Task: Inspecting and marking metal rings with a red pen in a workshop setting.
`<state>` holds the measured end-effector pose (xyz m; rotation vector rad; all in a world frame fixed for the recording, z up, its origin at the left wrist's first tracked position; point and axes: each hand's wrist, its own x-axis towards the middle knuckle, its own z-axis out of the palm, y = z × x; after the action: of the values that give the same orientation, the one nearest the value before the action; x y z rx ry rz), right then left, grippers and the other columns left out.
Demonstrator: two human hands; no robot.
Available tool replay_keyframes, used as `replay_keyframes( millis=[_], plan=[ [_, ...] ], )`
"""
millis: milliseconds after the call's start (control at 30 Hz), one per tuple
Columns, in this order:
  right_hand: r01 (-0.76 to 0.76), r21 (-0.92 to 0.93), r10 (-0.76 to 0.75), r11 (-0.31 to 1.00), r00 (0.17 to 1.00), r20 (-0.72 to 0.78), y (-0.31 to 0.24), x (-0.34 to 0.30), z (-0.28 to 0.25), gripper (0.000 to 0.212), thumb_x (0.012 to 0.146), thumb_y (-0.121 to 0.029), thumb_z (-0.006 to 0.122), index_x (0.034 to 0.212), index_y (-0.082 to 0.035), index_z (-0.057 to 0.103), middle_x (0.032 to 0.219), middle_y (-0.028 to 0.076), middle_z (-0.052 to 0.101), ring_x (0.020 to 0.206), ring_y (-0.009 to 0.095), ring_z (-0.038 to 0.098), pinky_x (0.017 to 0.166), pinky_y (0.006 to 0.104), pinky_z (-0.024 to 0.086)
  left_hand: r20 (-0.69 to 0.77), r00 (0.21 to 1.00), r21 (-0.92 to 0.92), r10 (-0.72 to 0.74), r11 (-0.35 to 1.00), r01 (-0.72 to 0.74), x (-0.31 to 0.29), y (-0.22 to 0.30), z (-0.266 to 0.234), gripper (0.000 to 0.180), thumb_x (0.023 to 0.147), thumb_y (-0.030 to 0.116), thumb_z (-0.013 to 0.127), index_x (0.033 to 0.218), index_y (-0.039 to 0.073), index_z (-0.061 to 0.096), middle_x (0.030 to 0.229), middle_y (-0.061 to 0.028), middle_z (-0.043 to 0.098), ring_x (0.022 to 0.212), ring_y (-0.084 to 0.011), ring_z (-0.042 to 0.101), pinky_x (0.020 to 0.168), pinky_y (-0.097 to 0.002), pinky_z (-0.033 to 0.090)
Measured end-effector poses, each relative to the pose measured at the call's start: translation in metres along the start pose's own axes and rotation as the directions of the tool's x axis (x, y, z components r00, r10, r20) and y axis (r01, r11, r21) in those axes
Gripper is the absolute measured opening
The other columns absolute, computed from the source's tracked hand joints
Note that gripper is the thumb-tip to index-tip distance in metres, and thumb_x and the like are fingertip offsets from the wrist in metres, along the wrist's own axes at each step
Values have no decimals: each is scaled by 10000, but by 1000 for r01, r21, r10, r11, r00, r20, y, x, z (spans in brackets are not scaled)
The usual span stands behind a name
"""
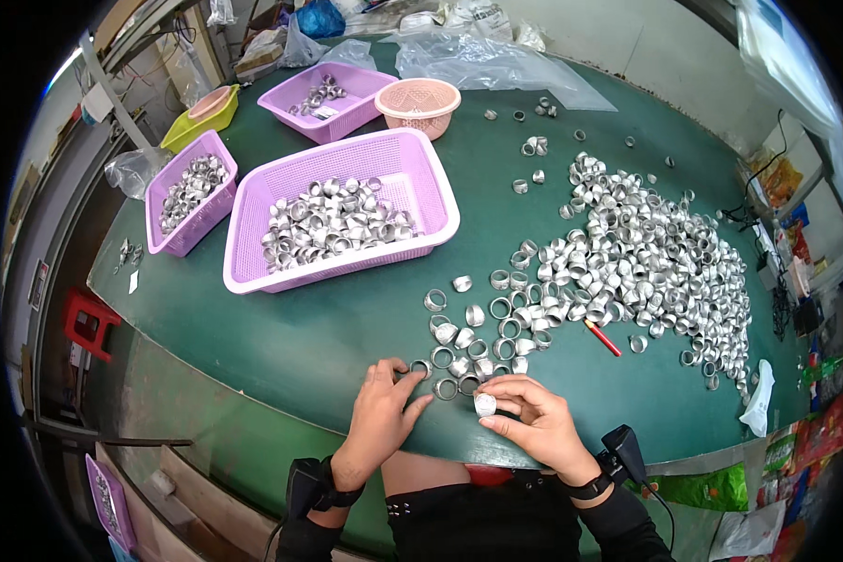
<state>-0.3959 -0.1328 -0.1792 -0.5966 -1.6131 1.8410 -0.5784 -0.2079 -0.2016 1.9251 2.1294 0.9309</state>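
Observation:
Between the thumb and fingers of my right hand (pixel 536 419) is a silvery metal ring (pixel 485 405), held just above the near edge of the green table. My left hand (pixel 382 409) is at the left side of the loose rings, thumb apart from the fingers. Its fingertips touch or nearly touch another metal ring (pixel 421 368) lying on the table. Several similar rings (pixel 461 366) lie scattered just beyond both hands. They run into a large heap of rings (pixel 637 244) on the right.
A large purple basket (pixel 245 245) of rings stands at left centre, with smaller purple baskets (pixel 189 245) (pixel 354 120) beside and behind it. A pink round basket (pixel 418 96) is at the back. A red pen (pixel 603 338) lies by the heap. Clear plastic sheeting (pixel 496 70) covers the far edge.

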Motion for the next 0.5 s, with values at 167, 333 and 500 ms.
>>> replay_keyframes(
  millis=[167,333,500],
  plan=[
    [-34,65,35,997,999,-15,9,-8,-6,297,707,77,568,991,19,510,1051,115,451,979,179,477,821,281,440,7,1000,-90,-8,996,8,5,-11,3,136,678,55,605,799,2,569,837,-111,496,724,-247,507,645,-311,424],
    [20,64,-18,998,999,-33,6,-17,-12,316,706,86,562,1008,21,493,1049,121,451,977,183,479,816,282,441,78,967,-524,-242,815,246,-7,13,0,72,735,1,566,803,-12,547,943,-124,518,790,-164,556,710,-256,445],
    [145,53,-141,988,987,-74,-6,-27,-8,348,679,105,576,1007,29,487,1054,133,431,951,210,501,808,304,449,259,951,-962,-171,-137,237,-19,54,7,237,744,-80,517,971,-42,459,1040,-158,452,914,-227,517,820,-344,421]
  ],
)
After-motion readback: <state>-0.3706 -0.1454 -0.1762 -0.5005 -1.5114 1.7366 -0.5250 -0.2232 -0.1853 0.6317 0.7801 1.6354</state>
